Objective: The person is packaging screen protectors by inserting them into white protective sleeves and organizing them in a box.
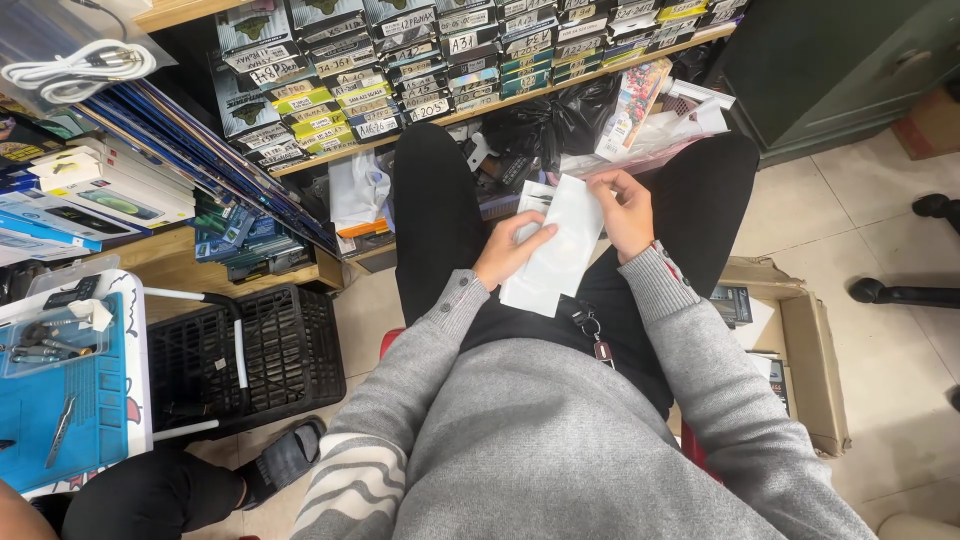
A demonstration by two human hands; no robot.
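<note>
A flat white packet (552, 248), long and slim like a sleeve for a screen protector, is held over the seated person's lap between both thighs, tilted so its face is up toward the head camera, presumably so it can be read or opened. The left hand (512, 252) supports it from below and the side, thumb laid across the front and fingers closed behind it. The right hand (625, 212) pinches the upper right edge with curled fingers, a grip that appears to work at the top flap or a second sheet just behind, though which cannot be told. Both hands are closed on the packet; neither is free. A key fob (596, 338) hangs at the waist just below. Ahead of the knees, a low shelf (520, 98) carries rows of small labelled boxes (420, 60), packed edge-out so the labels can be scanned. White plastic bags (358, 190) lie under it. To the person's left, a black plastic crate (270, 360) stands on the floor beside a counter with a blue work mat (95, 420) and tweezers (60, 430). To the right, an open cardboard box (815, 370) rests on the tiled floor.
</note>
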